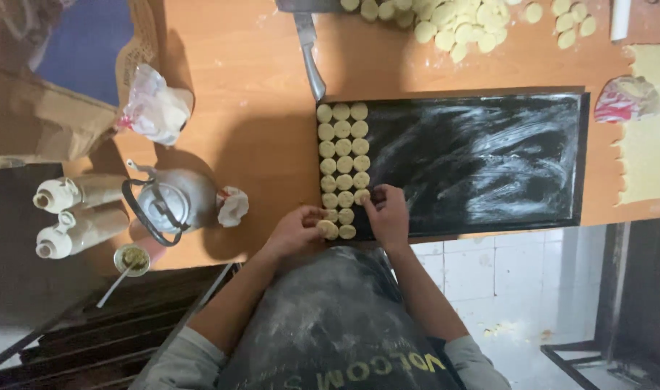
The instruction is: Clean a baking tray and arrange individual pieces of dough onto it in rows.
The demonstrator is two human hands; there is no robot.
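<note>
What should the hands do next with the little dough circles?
Probably set the round under the right hand down beside the last one, then fill the gap below it. The dough rounds sit in three neat columns at the left end of the black tray, and the third column stops short near the left hand.

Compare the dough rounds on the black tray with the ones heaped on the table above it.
The dough rounds on the tray lie flat in neat rows of three at the left end of the black tray; the heaped rounds sit loose and overlapping on the wooden table. The left hand and right hand touch the tray rounds; nothing touches the heap. Both are pale, round, and similar in size.
</note>
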